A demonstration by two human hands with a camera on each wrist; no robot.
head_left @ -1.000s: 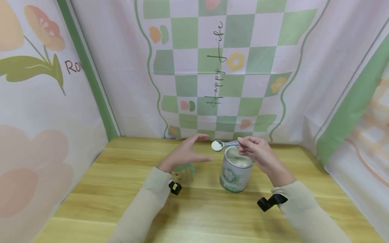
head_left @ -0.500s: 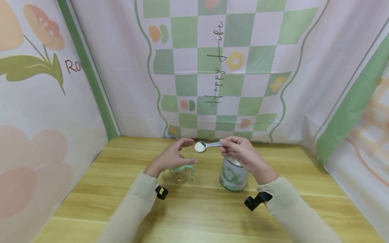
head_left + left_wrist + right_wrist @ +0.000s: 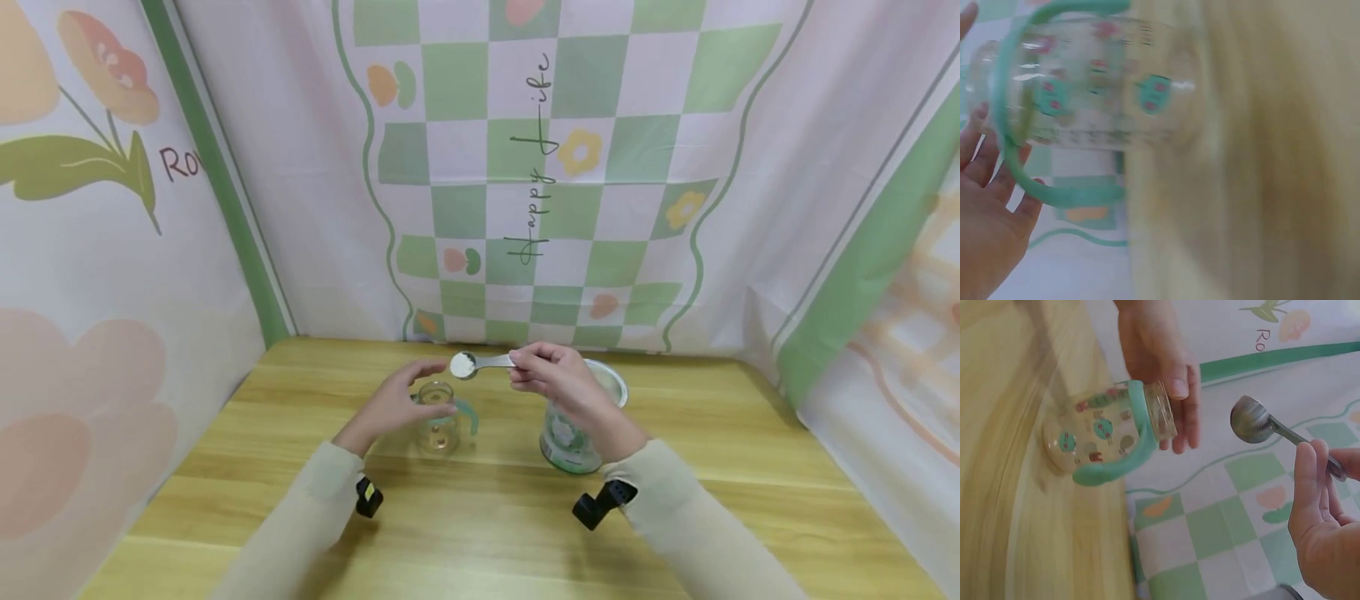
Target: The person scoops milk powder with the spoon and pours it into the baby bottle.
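Note:
My right hand (image 3: 564, 382) pinches the handle of a metal measuring spoon (image 3: 491, 362), whose bowl bears a heap of white powder (image 3: 462, 365). The bowl is held level, above and slightly right of the mouth of a clear baby bottle (image 3: 438, 435). That bottle stands upright, uncapped, with mint-green handles (image 3: 1141, 419) and printed patterns on its side. Around its neck my left hand (image 3: 386, 412) is spread, thumb and fingers loosely extended at either side. In the right wrist view the left fingers (image 3: 1179, 387) lie right by the bottle's rim.
An opened white-and-green powder can (image 3: 567, 446) stands on the wooden table (image 3: 480, 517), partly covered by my right hand and wrist. A patterned curtain (image 3: 517, 167) hangs along the table's back edge.
My right hand has carried the filled spoon leftward from over the can to near the bottle's mouth. My left hand has moved left and down to the bottle's neck.

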